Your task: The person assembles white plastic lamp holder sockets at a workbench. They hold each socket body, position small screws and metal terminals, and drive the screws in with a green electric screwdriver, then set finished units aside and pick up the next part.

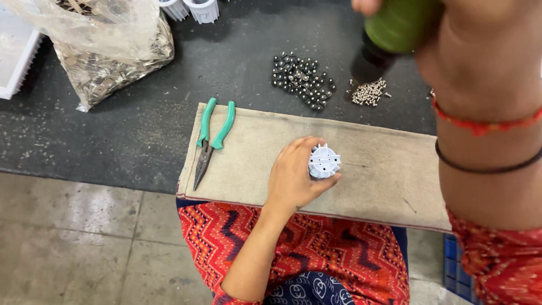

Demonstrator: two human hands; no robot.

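Note:
My left hand grips a small pale blue-white round plastic part with ribs and holes, holding it on a beige cloth pad. My right hand is raised close to the camera at the top right, closed round a green-handled tool with a dark lower end, above the dark table. The right wrist wears a red thread and a black band.
Green-handled long-nose pliers lie on the pad's left end. A pile of small dark round pieces and a pile of silver screws sit on the black table. A plastic bag of metal parts stands at the back left.

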